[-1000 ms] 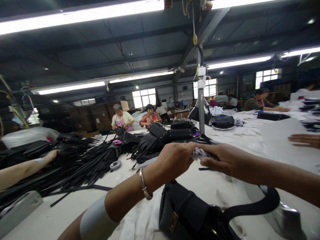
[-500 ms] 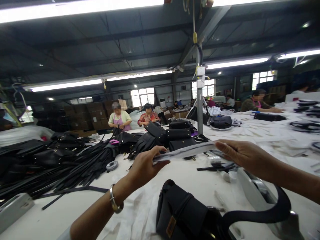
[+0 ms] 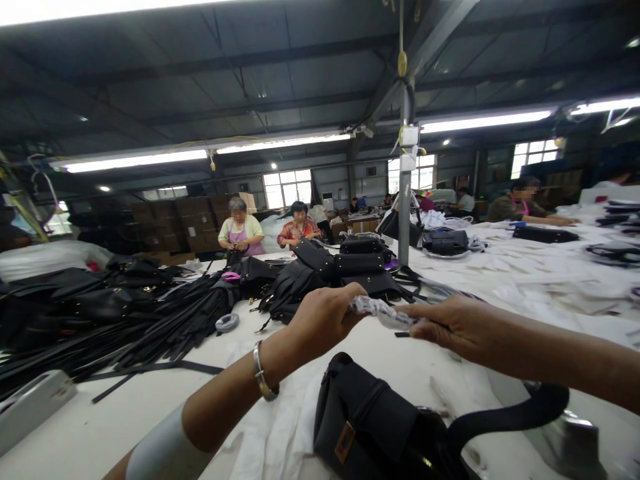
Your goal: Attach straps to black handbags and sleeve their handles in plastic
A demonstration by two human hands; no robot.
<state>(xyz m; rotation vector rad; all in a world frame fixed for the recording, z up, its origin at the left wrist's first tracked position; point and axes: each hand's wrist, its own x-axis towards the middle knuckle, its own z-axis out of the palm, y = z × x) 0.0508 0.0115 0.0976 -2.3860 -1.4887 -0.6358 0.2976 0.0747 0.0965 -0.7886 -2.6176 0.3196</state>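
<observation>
Between my hands, above the table, is a strip of whitish see-through plastic film [image 3: 380,309], crumpled into a narrow bunch. My left hand [image 3: 327,312], with a metal bangle on its wrist, closes round the left end. At the other end my right hand [image 3: 457,325] pinches it between thumb and fingers. Below them a black bag [image 3: 367,413] rests on the white table [image 3: 200,413], a small framed tag on its front. Its black strap [image 3: 515,420] curves off to the right.
Black bags [image 3: 350,267] are heaped beyond my hands, left of a metal post [image 3: 404,220]. Long black straps [image 3: 165,327] spread across the left, near a small grey coil [image 3: 227,323]. Several people work farther back, among them one in a pink apron [image 3: 240,230].
The plastic strip was stretched out long and fairly flat; now it is bunched up short. My left hand has moved right and slightly up, closer to my right hand.
</observation>
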